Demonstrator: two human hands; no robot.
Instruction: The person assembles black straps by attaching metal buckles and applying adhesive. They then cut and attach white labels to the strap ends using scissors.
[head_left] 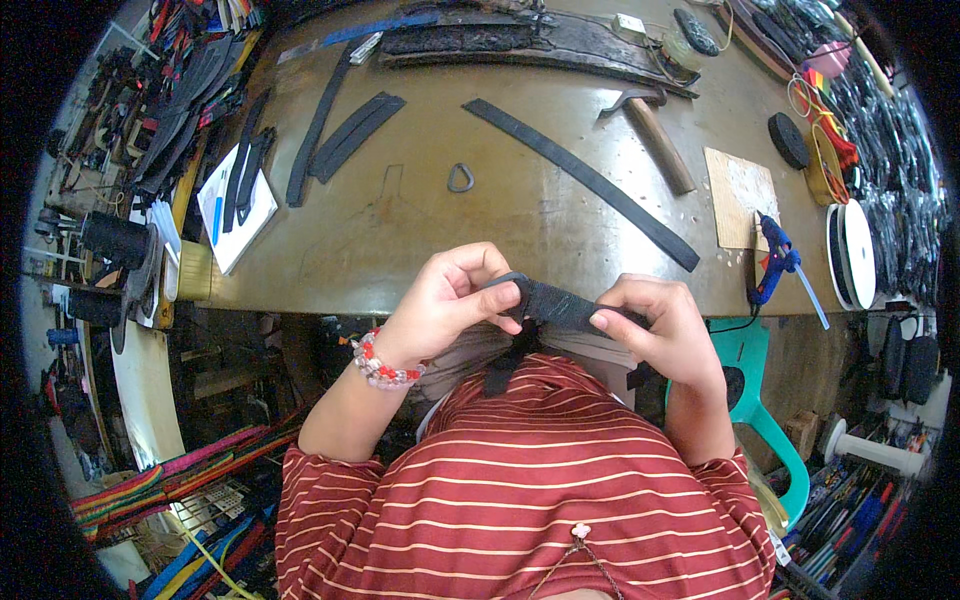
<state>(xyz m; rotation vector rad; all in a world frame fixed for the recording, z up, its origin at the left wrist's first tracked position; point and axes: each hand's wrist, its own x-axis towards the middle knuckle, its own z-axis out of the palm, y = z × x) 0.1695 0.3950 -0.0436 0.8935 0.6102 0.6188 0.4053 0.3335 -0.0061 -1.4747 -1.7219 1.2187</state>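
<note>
Left hand [450, 302] and right hand [657, 322] pinching a flat, black, woven-looking strap [562, 306], bent at its left end; rounded-triangular grey ring [459, 190] on glossy brown tabletop [420, 240] beyond.

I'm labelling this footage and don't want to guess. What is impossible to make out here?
All in the head view:
- Strap: its right end, hidden by the right hand.
- Underside of the left hand: turned from the camera.
- Paper: part covered by black strips.
- Green chair: part hidden behind the right forearm.
- Necklace: cut off by the lower edge.
</note>
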